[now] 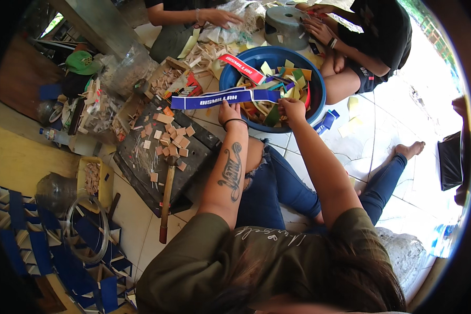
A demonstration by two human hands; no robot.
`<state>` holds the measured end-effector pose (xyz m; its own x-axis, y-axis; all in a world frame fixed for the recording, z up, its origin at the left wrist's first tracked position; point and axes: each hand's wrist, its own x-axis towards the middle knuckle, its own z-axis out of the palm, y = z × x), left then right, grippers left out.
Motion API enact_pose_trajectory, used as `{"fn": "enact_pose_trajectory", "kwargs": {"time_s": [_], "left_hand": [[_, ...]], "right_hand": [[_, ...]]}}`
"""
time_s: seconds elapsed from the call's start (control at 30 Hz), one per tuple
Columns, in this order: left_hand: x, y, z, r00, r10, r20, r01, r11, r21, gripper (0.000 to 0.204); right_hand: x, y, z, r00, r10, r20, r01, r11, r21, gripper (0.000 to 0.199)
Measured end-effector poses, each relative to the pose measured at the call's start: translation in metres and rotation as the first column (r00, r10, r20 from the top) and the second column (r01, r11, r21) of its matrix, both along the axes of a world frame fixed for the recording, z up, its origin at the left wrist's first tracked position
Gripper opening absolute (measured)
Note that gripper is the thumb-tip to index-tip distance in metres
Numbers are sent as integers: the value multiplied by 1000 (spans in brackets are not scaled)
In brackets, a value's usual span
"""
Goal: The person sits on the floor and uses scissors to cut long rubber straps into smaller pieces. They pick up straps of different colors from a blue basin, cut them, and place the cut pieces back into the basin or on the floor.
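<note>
On my feed I judge this a straightening step, the left hand (232, 113) and right hand (293, 109) grasping the blue strip (193, 101), its right end over the tub (267, 129), the next move needing even tension.

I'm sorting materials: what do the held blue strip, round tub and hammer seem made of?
Blue strip: perhaps smooth printed vinyl or paper; thin, white-lettered.
Tub: probably smooth plastic; even blue, rounded rim.
Hammer: handle apparently wood, being tan; dark head possibly metal.
</note>
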<state>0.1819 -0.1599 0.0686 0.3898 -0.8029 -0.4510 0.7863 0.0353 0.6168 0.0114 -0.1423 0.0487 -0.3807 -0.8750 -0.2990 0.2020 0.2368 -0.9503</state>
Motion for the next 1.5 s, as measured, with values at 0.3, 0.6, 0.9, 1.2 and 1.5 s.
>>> {"fn": "enact_pose_trajectory", "kwargs": {"time_s": [0.3,0.6,0.9,1.2,1.5], "left_hand": [[-1,-1,3,1000,23,-18,-23,1000,9,39],[0,-1,3,999,23,-27,-24,1000,-10,37],[-1,0,4,1000,6,-12,-6,1000,-3,38],[2,2,6,998,-55,-11,55,998,3,41],[4,2,1,997,-78,22,78,997,-12,43]], "right_hand": [[1,3,3,1000,12,-2,-12,1000,15,13],[1,1,1,998,54,-22,-53,997,54,11],[1,1,1,999,51,-12,-50,998,38,11],[1,2,1,999,41,-19,-40,999,8,11],[-17,33,38,957,53,286,7,978,-207,15]]}}
